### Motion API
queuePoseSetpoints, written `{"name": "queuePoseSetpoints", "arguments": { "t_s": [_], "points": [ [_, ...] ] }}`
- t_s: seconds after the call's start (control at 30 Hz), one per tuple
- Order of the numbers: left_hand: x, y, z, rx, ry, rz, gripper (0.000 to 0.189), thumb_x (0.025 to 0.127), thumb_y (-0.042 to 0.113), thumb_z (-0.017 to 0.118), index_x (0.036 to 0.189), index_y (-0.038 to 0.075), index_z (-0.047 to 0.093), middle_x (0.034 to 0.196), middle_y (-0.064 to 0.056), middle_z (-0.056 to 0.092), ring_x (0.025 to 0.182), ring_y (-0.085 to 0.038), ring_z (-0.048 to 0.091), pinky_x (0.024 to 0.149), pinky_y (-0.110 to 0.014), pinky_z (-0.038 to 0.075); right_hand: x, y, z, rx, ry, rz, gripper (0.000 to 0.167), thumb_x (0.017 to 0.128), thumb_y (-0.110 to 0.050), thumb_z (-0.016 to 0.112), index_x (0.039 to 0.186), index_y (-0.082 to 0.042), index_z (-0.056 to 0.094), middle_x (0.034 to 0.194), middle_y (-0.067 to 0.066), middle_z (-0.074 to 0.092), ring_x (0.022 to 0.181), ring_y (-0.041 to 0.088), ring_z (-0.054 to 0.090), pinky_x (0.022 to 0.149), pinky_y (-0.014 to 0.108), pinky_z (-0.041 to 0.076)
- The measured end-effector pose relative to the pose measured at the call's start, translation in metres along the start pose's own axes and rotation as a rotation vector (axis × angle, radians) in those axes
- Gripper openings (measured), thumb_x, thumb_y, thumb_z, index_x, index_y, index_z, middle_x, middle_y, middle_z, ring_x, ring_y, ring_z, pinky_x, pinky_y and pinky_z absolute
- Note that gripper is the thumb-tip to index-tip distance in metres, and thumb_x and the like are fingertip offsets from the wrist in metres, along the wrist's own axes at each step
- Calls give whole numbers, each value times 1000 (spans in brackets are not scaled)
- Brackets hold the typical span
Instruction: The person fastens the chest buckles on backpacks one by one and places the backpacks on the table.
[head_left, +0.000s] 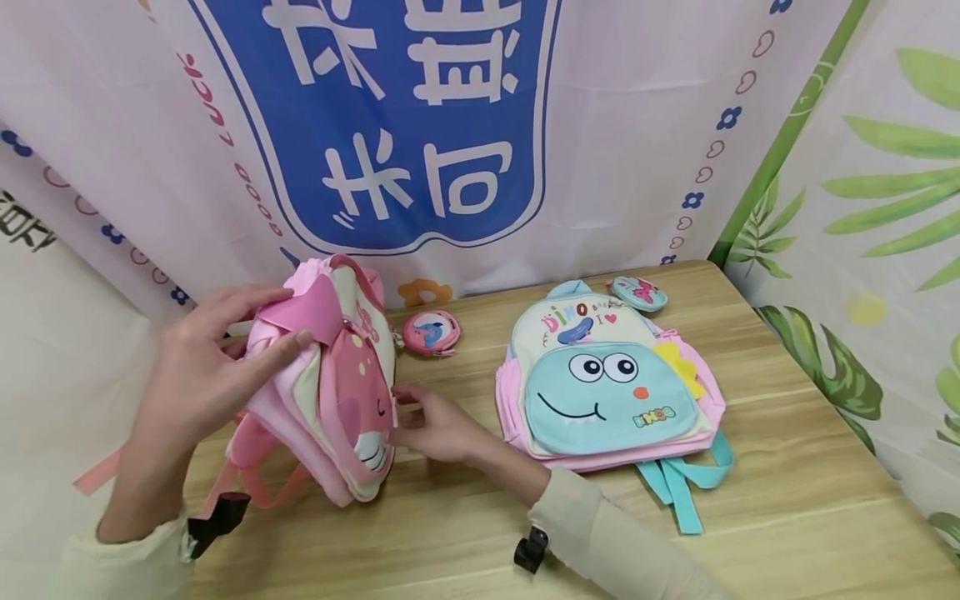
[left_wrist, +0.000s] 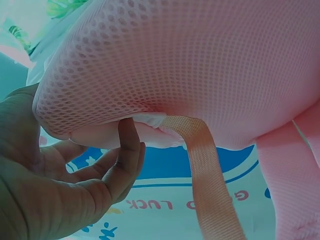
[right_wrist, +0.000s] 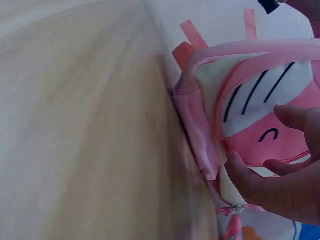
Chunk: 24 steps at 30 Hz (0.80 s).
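A pink backpack [head_left: 356, 375] with an animal-face front pocket stands tilted at the table's left side. My left hand [head_left: 198, 358] grips its side, thumb beside a pink ear-like flap. In the left wrist view, the fingers curl round the edge of the mesh back panel [left_wrist: 165, 65], beside an orange-pink strap [left_wrist: 205, 175]. At the front of the pack is my right hand [head_left: 442, 429], fingertips right at the face. The right wrist view has that hand's fingers spread and loosely bent over the front pocket [right_wrist: 255, 105]. A round pink pouch [head_left: 431, 332] hangs from the zipper side.
A light-blue and pink dinosaur backpack [head_left: 611, 392] lies face up on the wooden table [head_left: 465, 533], right of my hands. An oval blue pouch [head_left: 639, 293] lies at its top, and its teal straps [head_left: 682, 492] trail forward. A printed cloth [head_left: 622, 142] hangs behind the table.
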<state>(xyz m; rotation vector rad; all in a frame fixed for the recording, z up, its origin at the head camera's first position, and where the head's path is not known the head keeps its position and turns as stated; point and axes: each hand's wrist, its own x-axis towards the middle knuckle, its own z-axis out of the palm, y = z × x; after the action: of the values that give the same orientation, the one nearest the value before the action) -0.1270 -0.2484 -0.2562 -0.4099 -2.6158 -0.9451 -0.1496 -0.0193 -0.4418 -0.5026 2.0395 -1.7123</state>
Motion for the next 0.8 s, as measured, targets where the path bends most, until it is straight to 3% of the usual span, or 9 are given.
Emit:
{"name": "queuePoseSetpoints", "arguments": {
  "t_s": [0.23, 0.4, 0.47, 0.53, 0.63, 0.8],
  "points": [
    [1, 4, 5, 21, -15, -3, 55, 94, 21, 84, 145, 13, 68, 145, -19, 64, 107, -27, 65, 71, 1, 47, -7, -32, -16, 1, 1, -74, 71, 102, -19, 73, 164, -9, 40, 163, 14, 49, 145, 38, 55, 111, 34, 56],
    [1, 7, 9, 6, -27, -9, 55, 95, 21, 82, 147, 13, 66, 148, -19, 62, 116, -38, 65, 75, 3, 45, -12, -57, -29, -34, 60, -158, 69, 101, -16, 74, 162, -9, 43, 162, 13, 50, 144, 34, 57, 112, 38, 56],
    [1, 8, 10, 4, -37, -1, 55, 96, 21, 81, 148, 12, 65, 149, -20, 61, 120, -43, 65, 79, -11, 56, -13, -68, -34, -51, 93, -188, 67, 101, -18, 75, 161, -10, 45, 160, 10, 52, 142, 31, 58, 111, 39, 57],
    [1, 10, 12, 3, -43, 1, 55, 96, 20, 81, 148, 13, 65, 150, -20, 60, 123, -44, 64, 84, -32, 62, -15, -78, -39, -60, 117, -218, 67, 102, -20, 75, 161, -12, 46, 157, 9, 54, 141, 28, 60, 111, 39, 57],
    [1, 13, 14, -8, -55, 0, 55, 97, 21, 80, 149, 14, 64, 153, -19, 59, 127, -44, 62, 90, -60, 55, -17, -92, -47, -77, 154, -249, 65, 103, -25, 75, 161, -17, 48, 154, 5, 57, 138, 24, 61, 110, 37, 57],
    [1, 19, 19, -49, -74, -17, 54, 98, 23, 79, 149, 15, 64, 155, -15, 58, 133, -43, 59, 95, -66, 52, -20, -109, -55, -93, 186, -308, 60, 104, -26, 72, 159, -18, 50, 155, 2, 58, 138, 20, 61, 112, 36, 56]
  ]
}}
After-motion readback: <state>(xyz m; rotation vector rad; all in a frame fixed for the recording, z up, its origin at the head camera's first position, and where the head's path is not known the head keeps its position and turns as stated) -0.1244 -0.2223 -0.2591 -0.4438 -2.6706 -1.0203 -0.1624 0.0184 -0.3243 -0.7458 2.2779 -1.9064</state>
